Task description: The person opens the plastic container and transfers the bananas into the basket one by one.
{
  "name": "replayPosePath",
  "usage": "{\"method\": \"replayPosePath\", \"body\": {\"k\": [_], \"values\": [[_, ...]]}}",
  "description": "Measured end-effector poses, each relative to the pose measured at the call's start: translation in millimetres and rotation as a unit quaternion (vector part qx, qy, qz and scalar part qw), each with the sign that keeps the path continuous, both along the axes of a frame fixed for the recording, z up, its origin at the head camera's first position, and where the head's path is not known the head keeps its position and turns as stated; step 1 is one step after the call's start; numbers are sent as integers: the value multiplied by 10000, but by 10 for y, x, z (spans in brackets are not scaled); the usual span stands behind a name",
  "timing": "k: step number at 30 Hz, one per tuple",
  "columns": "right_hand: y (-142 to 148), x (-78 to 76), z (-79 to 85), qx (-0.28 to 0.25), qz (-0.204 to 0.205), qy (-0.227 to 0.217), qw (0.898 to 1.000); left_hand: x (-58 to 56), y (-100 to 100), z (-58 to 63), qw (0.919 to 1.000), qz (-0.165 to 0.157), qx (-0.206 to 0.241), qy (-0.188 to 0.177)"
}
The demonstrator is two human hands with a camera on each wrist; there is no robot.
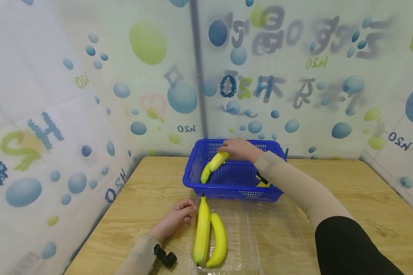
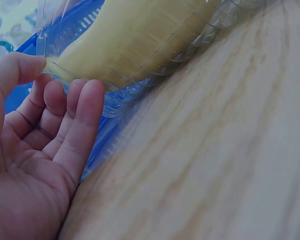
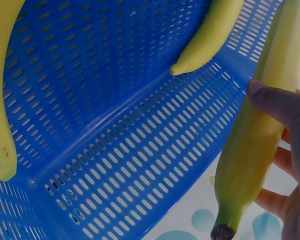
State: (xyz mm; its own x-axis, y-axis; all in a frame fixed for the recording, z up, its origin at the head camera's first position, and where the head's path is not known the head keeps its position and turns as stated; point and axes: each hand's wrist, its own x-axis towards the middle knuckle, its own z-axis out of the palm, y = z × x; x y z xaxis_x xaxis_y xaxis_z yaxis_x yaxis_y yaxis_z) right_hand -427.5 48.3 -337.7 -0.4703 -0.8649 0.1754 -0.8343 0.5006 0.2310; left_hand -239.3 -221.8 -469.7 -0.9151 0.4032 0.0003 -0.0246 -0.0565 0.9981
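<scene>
My right hand point(image 1: 240, 148) holds a yellow banana point(image 3: 257, 135) over the blue plastic basket point(image 1: 227, 191), thumb on one side and fingers on the other. In the basket, one banana point(image 3: 210, 37) lies at the left side. Another banana point(image 1: 263, 184) lies at the right, partly hidden by the basket's front wall and my sleeve. My left hand point(image 1: 174, 218) pinches the edge of a clear plastic container point(image 1: 239, 240) between thumb and forefinger. Two bananas lie lengthwise in its left part, a longer banana point(image 1: 201, 233) beside a shorter curved banana point(image 1: 219, 240).
The basket stands at the back of a wooden table point(image 1: 151, 179), directly behind the container. A patterned curtain point(image 1: 151, 80) hangs behind and to the left of the table. A black wrist camera point(image 1: 165, 256) sits on my left wrist.
</scene>
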Motion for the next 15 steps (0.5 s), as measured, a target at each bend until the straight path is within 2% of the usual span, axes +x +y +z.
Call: {"method": "replayPosePath", "body": {"k": [8,15], "values": [[24,-34,-52,-78,104,-23,9999,2,9,-1,10000,-14,43,-80],[39,-70,-77,-128,48,-25,9999,-1,1,-19,10000,-13,-1,2]]}}
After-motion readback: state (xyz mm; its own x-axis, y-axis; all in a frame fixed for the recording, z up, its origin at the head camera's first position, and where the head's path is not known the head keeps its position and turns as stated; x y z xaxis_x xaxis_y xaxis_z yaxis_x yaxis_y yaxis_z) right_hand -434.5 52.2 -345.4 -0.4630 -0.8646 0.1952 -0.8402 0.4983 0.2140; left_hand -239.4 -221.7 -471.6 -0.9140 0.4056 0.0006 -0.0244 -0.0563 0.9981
